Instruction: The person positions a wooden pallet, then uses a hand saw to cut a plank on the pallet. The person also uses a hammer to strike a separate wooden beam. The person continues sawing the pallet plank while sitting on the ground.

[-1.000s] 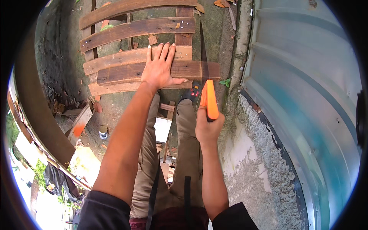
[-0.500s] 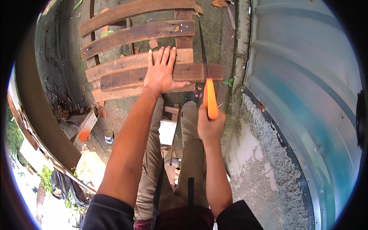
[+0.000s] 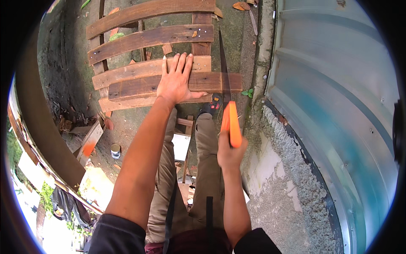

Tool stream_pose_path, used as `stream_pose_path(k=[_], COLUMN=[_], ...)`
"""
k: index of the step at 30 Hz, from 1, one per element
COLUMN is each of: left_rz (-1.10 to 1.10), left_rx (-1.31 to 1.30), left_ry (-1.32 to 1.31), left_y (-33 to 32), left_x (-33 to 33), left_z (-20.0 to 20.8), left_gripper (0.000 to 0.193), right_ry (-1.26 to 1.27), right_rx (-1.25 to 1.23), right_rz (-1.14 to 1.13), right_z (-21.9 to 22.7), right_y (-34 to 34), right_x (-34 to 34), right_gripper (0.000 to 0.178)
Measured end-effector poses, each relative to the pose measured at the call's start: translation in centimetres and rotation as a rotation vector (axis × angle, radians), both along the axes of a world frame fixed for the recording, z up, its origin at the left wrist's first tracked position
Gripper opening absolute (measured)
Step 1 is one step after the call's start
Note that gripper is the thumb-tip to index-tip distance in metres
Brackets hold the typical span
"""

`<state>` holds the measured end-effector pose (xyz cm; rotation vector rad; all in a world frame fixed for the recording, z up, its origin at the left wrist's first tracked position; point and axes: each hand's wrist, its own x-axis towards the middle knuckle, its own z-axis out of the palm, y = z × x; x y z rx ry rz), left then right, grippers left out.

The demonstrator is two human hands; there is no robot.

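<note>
A dark wooden plank point(image 3: 135, 86) lies across the slats of a wooden pallet point(image 3: 148, 39), its right end jutting past them. My left hand point(image 3: 175, 82) presses flat on the plank, fingers spread over the lighter slat beyond, thumb pointing right. My right hand point(image 3: 230, 154) is wrapped round the orange handle of a handsaw point(image 3: 231, 127). The thin dark blade runs away from me across the plank near its right end, where a line crosses the wood. How deep the teeth sit cannot be seen.
My shoe point(image 3: 216, 101) is close under the plank, left of the saw. A corrugated metal sheet point(image 3: 330, 84) and a rough low wall point(image 3: 292, 169) border the right side. At lower left are a small can point(image 3: 115, 150) and a paint-marked board point(image 3: 90, 144).
My right hand has drawn the saw back toward me, so its handle is farther from the plank. The left hand stays pressed on the plank. The whole view has shifted slightly.
</note>
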<state>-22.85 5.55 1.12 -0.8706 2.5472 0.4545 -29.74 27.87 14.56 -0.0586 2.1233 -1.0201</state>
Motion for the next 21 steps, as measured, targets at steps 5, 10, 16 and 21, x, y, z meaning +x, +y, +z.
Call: stream_pose_path(k=[5, 10, 16, 21], left_rz=[0.004, 0.018, 0.006, 0.007], left_rx=[0.060, 0.055, 0.047, 0.050], left_ry=[-0.012, 0.016, 0.003, 0.008], left_y=[-0.2, -0.2, -0.1, -0.1], left_x=[-0.2, 0.1, 0.1, 0.1], left_z=[0.6, 0.2, -0.3, 0.5], left_gripper=[0.137, 0.138, 0.140, 0.138], right_ry=[-0.056, -0.159, -0.068, 0.020], right_rx=[-0.037, -0.041, 0.039, 0.058], right_rz=[0.005, -0.116, -0.002, 0.181], right_z=[9.3, -0.6, 3.5, 9.3], right_y=[6.9, -1.6, 4.6, 6.8], right_x=[3.4, -2.9, 1.5, 3.0], right_gripper=[0.016, 0.033, 0.023, 0.024])
